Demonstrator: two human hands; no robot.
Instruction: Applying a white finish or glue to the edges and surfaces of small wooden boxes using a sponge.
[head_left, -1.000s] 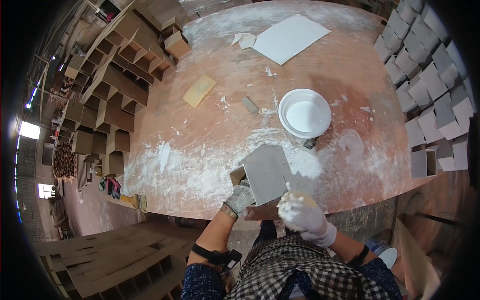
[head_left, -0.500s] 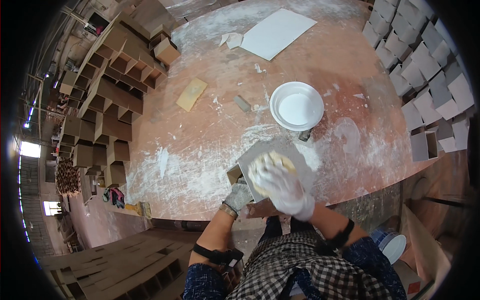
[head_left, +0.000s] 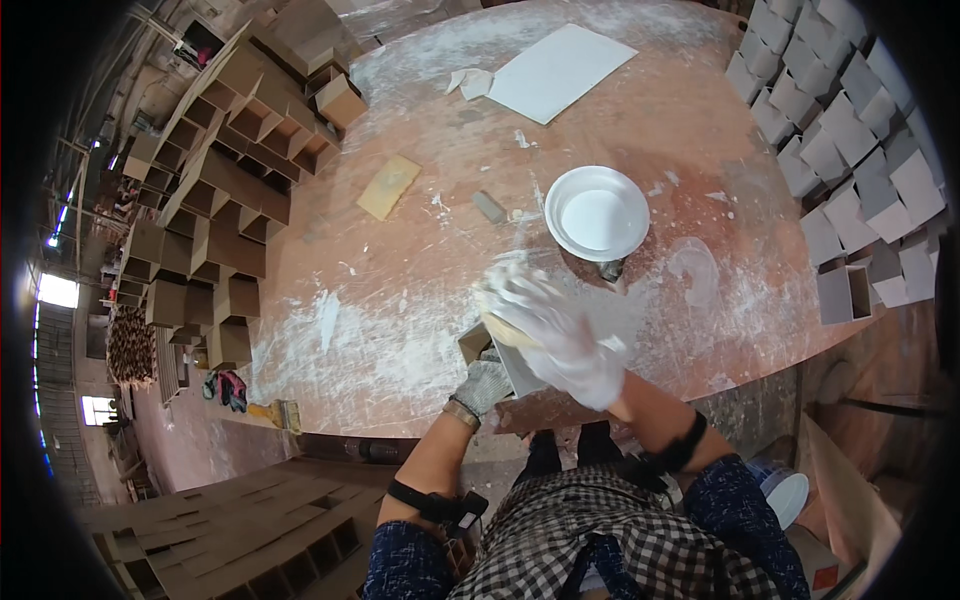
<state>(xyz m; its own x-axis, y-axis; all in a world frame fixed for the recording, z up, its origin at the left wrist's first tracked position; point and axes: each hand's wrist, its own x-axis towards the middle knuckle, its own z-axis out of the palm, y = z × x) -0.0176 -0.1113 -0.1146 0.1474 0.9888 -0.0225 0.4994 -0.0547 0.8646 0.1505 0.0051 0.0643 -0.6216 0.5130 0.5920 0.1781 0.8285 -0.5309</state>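
Right hand (head_left: 550, 330) now over box (head_left: 505, 360).

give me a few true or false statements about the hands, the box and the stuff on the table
1. The left hand wears a grey glove and grips the small open box. True.
2. The right hand is bare. False: it wears a white glove and holds a yellowish sponge.
3. The white bowl stands on the table beyond the hands. True.
4. The white bowl sits on the flat white sheet. False: the sheet lies apart, at the far side.
5. The right hand is dipping into the bowl. False: it is over the box.
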